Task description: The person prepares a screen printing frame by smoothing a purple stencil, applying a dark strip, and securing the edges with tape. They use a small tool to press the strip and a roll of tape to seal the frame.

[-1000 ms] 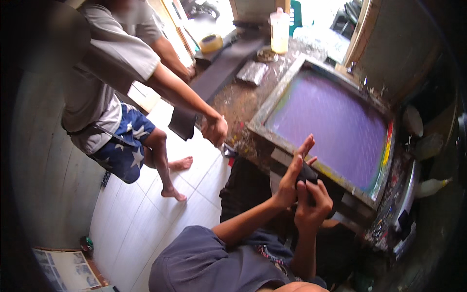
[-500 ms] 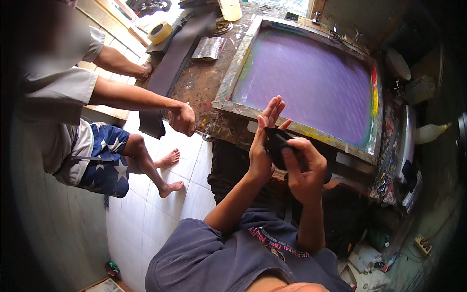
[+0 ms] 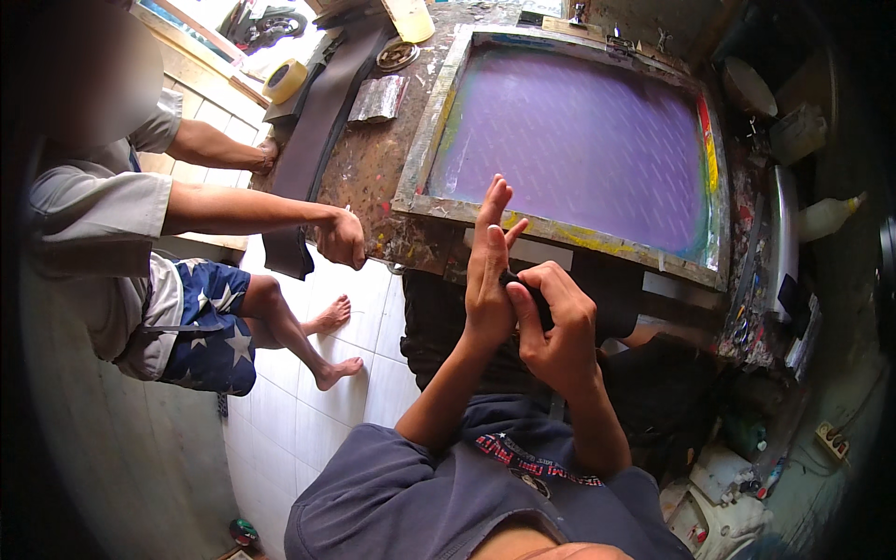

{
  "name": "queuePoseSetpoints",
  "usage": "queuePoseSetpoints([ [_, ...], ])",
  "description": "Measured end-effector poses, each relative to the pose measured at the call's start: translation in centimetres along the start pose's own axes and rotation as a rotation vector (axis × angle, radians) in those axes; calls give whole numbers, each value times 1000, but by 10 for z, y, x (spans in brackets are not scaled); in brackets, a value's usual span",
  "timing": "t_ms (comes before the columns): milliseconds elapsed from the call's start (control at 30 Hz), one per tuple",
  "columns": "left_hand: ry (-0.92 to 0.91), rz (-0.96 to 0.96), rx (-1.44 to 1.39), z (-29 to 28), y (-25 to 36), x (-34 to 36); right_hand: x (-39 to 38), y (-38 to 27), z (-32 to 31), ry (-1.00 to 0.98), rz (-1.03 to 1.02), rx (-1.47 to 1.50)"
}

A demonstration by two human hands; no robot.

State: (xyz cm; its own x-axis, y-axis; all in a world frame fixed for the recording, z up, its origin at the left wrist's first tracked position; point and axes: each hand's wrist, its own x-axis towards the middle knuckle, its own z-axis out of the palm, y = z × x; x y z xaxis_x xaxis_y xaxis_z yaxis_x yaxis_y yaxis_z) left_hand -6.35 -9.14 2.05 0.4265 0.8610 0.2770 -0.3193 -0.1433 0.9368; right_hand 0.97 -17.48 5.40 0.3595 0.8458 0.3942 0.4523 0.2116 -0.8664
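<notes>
My left hand (image 3: 489, 294) is raised in front of the table with its fingers stretched out. A crumpled black cloth (image 3: 534, 297) is pinched between the thumb and fingers of my right hand (image 3: 560, 327), against the palm side of my left hand. Part of the cloth is hidden by my fingers. Just beyond both hands lies a large printing screen (image 3: 569, 149) with purple mesh in a paint-stained wooden frame (image 3: 551, 233).
At the left stands another person (image 3: 103, 205), one hand (image 3: 343, 238) near the table edge. Beside that person are a long dark strip (image 3: 322, 121), a tape roll (image 3: 284, 82) and crumpled foil (image 3: 378, 99). A white bottle (image 3: 829, 219) is at the right.
My right hand has brought the black cloth in against my left palm, and less of it shows. The whole view has shifted slightly. The other person's hands stay at the table.
</notes>
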Motion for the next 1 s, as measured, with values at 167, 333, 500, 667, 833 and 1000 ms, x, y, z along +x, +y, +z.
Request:
queuePoseSetpoints([
  [167, -86, -139, -158, 8, 4, -2, 1, 12, -4, -35, 79, 164],
  [333, -68, -181, -210, 5, 3, -1, -3, 16, -5, 40, 222, 354],
  [500, -2, -102, -58, -1, -4, 1, -3, 3, -1, 48, 88, 109],
  [667, -21, -46, 81, -7, 0, -7, -6, -1, 4, 33, 116, 117],
  [833, -98, -68, 85, -3, -2, -8, -6, 16, 0, -25, 174, 211],
  [1000, -137, -118, -44, 2, -2, -8, -10, 18, -5, 27, 255, 307],
])
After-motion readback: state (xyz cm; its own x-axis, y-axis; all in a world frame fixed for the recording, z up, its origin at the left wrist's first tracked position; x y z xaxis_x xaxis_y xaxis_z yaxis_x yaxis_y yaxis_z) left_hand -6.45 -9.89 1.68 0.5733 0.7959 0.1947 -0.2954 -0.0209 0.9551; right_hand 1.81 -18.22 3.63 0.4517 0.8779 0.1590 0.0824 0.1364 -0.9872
